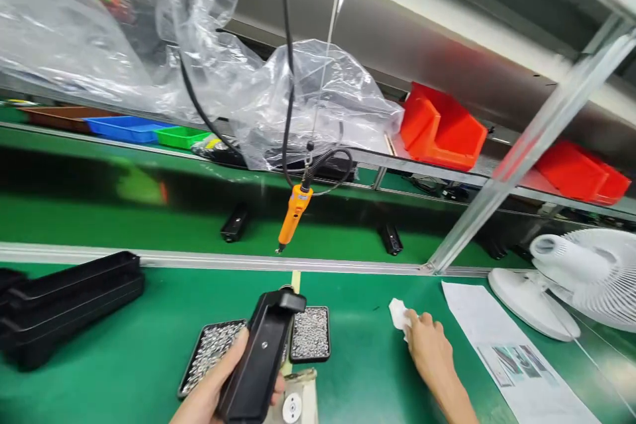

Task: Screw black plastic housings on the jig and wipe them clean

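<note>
My left hand [218, 377] is wrapped round a long black plastic housing [261, 358], tilted with its hollow side facing me. Behind and beside it lie two black trays of small metal screws, a left tray [211, 348] and a right tray [311, 334]. Below the housing is a pale fixture [305, 397] with a round white disc [292, 407]. Over to the right, my right hand [430, 344] pinches a crumpled white cloth or tissue [399, 315] at the green tabletop [358, 384]. An orange electric screwdriver [294, 215] hangs above, apart from both hands.
More black housings [74, 298] are stacked at the left. A printed sheet [517, 358] and a white fan [561, 278] stand at the right. Red bins [442, 129] and clear plastic sheeting [318, 93] occupy the shelf; a metal post [527, 152] slants up on the right.
</note>
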A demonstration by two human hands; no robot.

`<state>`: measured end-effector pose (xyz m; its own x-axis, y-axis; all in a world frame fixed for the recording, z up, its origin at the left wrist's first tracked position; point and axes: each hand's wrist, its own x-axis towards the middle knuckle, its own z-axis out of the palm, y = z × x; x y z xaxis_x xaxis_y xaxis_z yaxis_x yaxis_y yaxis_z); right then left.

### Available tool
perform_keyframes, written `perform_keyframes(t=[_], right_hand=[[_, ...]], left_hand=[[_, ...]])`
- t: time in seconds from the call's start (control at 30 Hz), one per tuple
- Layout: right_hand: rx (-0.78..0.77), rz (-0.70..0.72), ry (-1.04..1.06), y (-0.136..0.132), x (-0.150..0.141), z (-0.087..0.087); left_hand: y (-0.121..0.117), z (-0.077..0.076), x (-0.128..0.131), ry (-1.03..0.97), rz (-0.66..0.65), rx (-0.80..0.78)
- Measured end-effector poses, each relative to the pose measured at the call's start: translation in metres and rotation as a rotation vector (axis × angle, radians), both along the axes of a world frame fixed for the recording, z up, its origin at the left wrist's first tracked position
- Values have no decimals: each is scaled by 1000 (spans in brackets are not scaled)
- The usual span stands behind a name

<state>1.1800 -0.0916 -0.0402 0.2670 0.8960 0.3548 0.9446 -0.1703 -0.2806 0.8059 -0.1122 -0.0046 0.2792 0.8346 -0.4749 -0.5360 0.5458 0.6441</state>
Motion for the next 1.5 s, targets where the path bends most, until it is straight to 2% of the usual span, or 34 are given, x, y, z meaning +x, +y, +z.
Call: perform_keyframes(t=[0.07, 0.13, 0.23, 0.27, 0.33, 0.37, 0.47, 0.57, 0.7, 0.77, 0.87, 1.0, 1.1, 1.17, 1.27, 1.33, 1.4, 1.47, 1.5], right_hand=[[3, 93, 22, -1, -2, -3], [30, 241, 56, -4, -24, 8], [121, 530, 141, -15, -88, 40], [189, 690, 222, -19, -112, 50], [302, 910, 285, -24, -158, 63], [368, 970, 262, -24, -178, 64], [506, 925, 88, -21, -219, 57], [555, 835, -70, -17, -234, 48], [488, 765, -144, -17, -237, 48], [519, 737, -139, -18, -239, 49], [602, 776, -130, -19, -240, 51], [492, 784, -149, -20, -236, 48], [494, 829, -144, -22, -231, 41], [419, 888, -17, -21, -225, 43], [160, 936, 475, -13, -211, 63], [31, 847, 850, -6, -202, 80], [-16, 706, 1118, -1, -199, 90], [12, 659, 1177, -2, -202, 89], [51, 691, 1097, -4, -206, 85]], left_hand=[[0, 0, 1, -128, -12, -56], [0, -2, 0, -159, -19, -69], [-1, -2, -1, -158, -24, -80], [-1, -2, -1, -166, -15, -92], [-2, 0, -1, -205, 18, -113], [-2, 1, -1, -226, 34, -120], [-2, 5, -1, -267, 59, -116], [-3, 10, -2, -263, 90, -130], [-6, 17, 1, -264, 137, -137], [-7, 19, 2, -263, 136, -147], [-7, 18, 2, -268, 127, -143], [-7, 13, 0, -280, 124, -104], [-9, 10, 0, -249, 119, -127], [-10, 9, 0, -262, 116, -108], [-10, 9, 1, -288, 116, -79], [-9, 7, 1, -253, 111, -76], [-7, 5, 0, -201, 98, -69], [-5, 0, -1, -185, 98, -72], [-4, -3, -2, -203, 113, -68]])
